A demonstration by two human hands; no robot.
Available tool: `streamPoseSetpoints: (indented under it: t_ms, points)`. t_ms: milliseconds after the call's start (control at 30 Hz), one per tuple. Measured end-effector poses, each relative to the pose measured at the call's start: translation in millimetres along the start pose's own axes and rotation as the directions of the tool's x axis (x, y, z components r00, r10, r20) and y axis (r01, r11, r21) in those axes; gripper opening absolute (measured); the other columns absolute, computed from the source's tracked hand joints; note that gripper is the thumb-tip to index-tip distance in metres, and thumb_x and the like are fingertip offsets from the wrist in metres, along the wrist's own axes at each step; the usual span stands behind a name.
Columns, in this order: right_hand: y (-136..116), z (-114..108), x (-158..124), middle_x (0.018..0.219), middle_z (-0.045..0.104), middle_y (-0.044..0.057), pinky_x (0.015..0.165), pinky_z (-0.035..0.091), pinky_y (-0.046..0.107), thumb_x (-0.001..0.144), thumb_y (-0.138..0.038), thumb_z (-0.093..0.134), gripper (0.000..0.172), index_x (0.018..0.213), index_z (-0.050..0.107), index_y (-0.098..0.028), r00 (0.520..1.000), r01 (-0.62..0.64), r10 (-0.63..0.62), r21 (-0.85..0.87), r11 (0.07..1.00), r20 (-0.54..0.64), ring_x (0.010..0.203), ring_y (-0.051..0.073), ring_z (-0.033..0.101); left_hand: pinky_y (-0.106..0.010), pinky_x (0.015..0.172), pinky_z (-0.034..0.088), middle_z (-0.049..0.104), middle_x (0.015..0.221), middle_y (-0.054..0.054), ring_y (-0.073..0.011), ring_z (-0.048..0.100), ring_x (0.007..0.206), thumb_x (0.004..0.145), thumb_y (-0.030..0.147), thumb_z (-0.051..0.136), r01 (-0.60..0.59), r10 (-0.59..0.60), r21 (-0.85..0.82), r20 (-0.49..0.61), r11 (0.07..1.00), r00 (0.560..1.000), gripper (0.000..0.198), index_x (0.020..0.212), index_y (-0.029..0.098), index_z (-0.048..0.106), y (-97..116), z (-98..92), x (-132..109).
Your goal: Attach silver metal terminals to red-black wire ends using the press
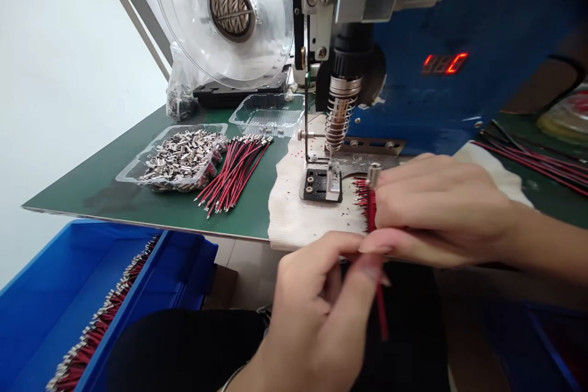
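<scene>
In front of the machine both my hands meet around a red wire (382, 313) whose lower end hangs below my fingers. My left hand (316, 306) is closed, its thumb and forefinger pinching the wire. My right hand (441, 208) is also closed, its fingertips against the left ones and around the wire's upper part. A metal connector (374, 174) stands up at the top, beside my right knuckles. Just behind lies a bunch of red wires with bare tips (361, 196), partly covered by my right hand. To the left is the soldering head (342, 113) above a small metal fixture (334, 184).
A clear tray of metal connectors (184, 156) sits on the green table (105, 187), beside a pile of red-and-black wires (236, 171). Behind is another clear tray (269, 115). A blue bin (37, 294) with finished-looking wires stands lower left. The blue machine body (413, 104) rises right.
</scene>
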State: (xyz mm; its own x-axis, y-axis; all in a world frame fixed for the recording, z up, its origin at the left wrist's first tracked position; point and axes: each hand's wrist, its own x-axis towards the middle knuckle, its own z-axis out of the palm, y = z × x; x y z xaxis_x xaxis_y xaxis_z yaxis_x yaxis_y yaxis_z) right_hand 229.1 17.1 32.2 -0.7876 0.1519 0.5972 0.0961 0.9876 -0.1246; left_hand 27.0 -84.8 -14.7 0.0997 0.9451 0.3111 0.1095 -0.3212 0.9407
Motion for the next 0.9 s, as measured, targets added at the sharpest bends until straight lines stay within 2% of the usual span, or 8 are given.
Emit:
streamPoseSetpoints:
  t_ms: [100, 200, 267, 367, 467, 667, 800, 900]
  points:
    - [5.2, -1.4, 0.8, 0.061, 0.051, -0.005, 0.059, 0.03, 0.036, 0.118, -0.03, 0.064, 0.047, 0.073, 0.052, -0.023, 0.999, 0.051, -0.051, -0.035, 0.998, 0.018, 0.057, 0.013, 0.043, -0.028, 0.044, 0.035, 0.059, 0.061, 0.004, -0.0112, 0.049, 0.05, 0.109, 0.035, 0.065, 0.037, -0.007, 0.23, -0.131, 0.972, 0.991, 0.031, 0.08, 0.027, 0.067, 6.5, -25.6, -0.2]
    - [9.2, -1.4, 1.5, 0.057, 0.044, -0.007, 0.056, 0.026, 0.037, 0.115, -0.026, 0.069, 0.05, 0.07, 0.045, -0.024, 0.999, 0.046, -0.048, -0.094, 0.995, -0.023, 0.053, 0.013, 0.038, -0.031, 0.056, 0.037, 0.044, 0.061, 0.003, -0.0135, 0.043, 0.056, 0.112, 0.033, 0.049, 0.144, 0.064, 0.633, -0.293, 0.76, 0.954, 0.04, 0.073, 0.025, 0.052, 14.4, -60.9, 10.1]
    - [11.2, -0.5, 1.4, 0.057, 0.041, -0.008, 0.056, 0.024, 0.037, 0.113, -0.022, 0.071, 0.052, 0.07, 0.041, -0.024, 0.996, 0.048, -0.056, -0.112, 0.993, -0.064, 0.052, 0.012, 0.035, -0.032, 0.059, 0.036, 0.044, 0.059, 0.003, -0.0153, 0.04, 0.056, 0.112, 0.04, 0.044, 0.16, 0.043, 0.848, -0.21, 0.506, 0.977, 0.044, 0.071, 0.024, 0.047, 19.4, -85.6, 23.5]
    - [14.1, 0.2, 0.2, 0.057, 0.039, -0.008, 0.055, 0.023, 0.037, 0.111, -0.018, 0.071, 0.052, 0.07, 0.04, -0.025, 0.994, 0.056, -0.067, -0.115, 0.992, -0.092, 0.051, 0.012, 0.034, -0.033, 0.06, 0.034, 0.061, 0.063, -0.003, -0.0195, 0.044, 0.057, 0.111, 0.049, 0.043, 0.088, -0.071, 0.983, -0.077, 0.163, 0.994, 0.044, 0.077, 0.026, 0.058, 27.2, -113.4, 49.0]
    - [17.2, -1.4, -1.6, 0.057, 0.04, -0.008, 0.055, 0.023, 0.037, 0.11, -0.016, 0.071, 0.052, 0.069, 0.041, -0.025, 0.994, 0.058, -0.068, -0.119, 0.991, -0.089, 0.051, 0.012, 0.034, -0.032, 0.059, 0.031, 0.069, 0.069, -0.009, -0.021, 0.041, 0.06, 0.109, 0.044, 0.042, 0.049, -0.078, 0.998, -0.052, -0.032, 0.996, 0.043, 0.077, 0.025, 0.064, 36.3, -122.1, 76.2]
    - [22.3, -4.6, -3.4, 0.057, 0.042, -0.008, 0.053, 0.025, 0.035, 0.11, -0.017, 0.071, 0.051, 0.068, 0.043, -0.025, 0.994, 0.021, -0.035, -0.136, 0.991, -0.106, 0.05, 0.012, 0.038, -0.032, 0.055, 0.034, 0.07, 0.079, -0.014, -0.0191, 0.039, 0.059, 0.103, 0.046, 0.046, 0.032, -0.203, 0.986, -0.065, -0.161, 0.977, 0.039, 0.081, 0.021, 0.068, 44.1, -118.3, 120.3]
    - [24.5, -5.3, -3.4, 0.055, 0.041, -0.008, 0.052, 0.024, 0.035, 0.111, -0.017, 0.07, 0.053, 0.068, 0.041, -0.025, 0.993, 0.027, -0.044, -0.157, 0.987, -0.108, 0.05, 0.011, 0.035, -0.033, 0.055, 0.035, 0.075, 0.085, -0.015, -0.0214, 0.048, 0.062, 0.102, 0.05, 0.047, -0.024, -0.239, 0.982, -0.022, -0.188, 0.971, 0.041, 0.083, 0.022, 0.071, 37.8, -124.4, 130.5]
    - [26.1, -6.1, -3.5, 0.055, 0.041, -0.008, 0.052, 0.025, 0.034, 0.112, -0.017, 0.07, 0.053, 0.068, 0.041, -0.025, 0.993, 0.033, -0.052, -0.17, 0.985, -0.107, 0.05, 0.011, 0.036, -0.031, 0.055, 0.032, 0.075, 0.085, -0.015, -0.0198, 0.045, 0.06, 0.101, 0.05, 0.049, -0.059, -0.216, 0.977, 0.014, -0.203, 0.976, 0.04, 0.081, 0.022, 0.07, 32.2, -126.7, 132.0]
